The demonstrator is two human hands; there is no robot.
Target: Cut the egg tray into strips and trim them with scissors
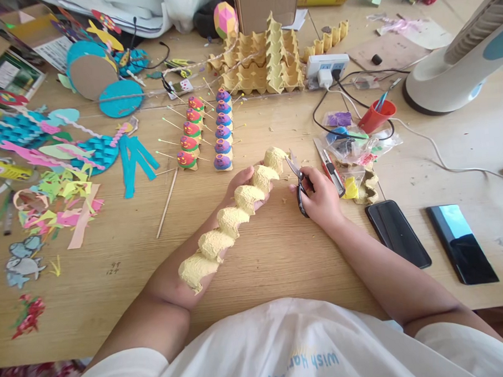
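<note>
My left hand (243,183) is closed around a yellow egg carton strip (228,220), gripping it near its far end. The strip is a row of several bumps and slants back over my left forearm. Black-handled scissors (300,181) are in my right hand (321,199), their fingers wrapped in the handles. The blades point at the far end bump and appear to touch its edge. Beyond the hands stand two decorated carton strips: a red and green caterpillar (190,136) and a purple and blue caterpillar (223,133), both with pins stuck in.
A red box cutter (332,173) lies right of the scissors, beside bags of coloured clay (349,134). Two phones (397,232) rest at the right. Egg trays (254,60), a power strip (327,65) and a white fan (450,68) stand behind. Paper scraps (58,202) and a wooden stick (167,203) lie left.
</note>
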